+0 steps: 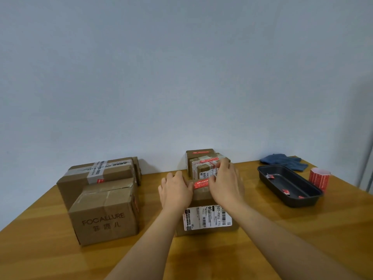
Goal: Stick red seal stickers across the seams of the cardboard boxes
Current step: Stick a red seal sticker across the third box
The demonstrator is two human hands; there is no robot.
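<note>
Near the middle of the surface (262,249), we press a red sticker (200,184) onto the box (203,201) top with our left hand (175,190) and right hand (225,183). Our fingers lie flat on it. Next, we think, rub it down over the seam.

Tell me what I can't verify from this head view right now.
- Red seal sticker: both ends hidden under the left hand and right hand.
- Centre box seam: covered by the hands.
- Shipping label print: too small.
- Back boxes: blocked by the right hand.
- Scraps in the black tray: too small.
</note>
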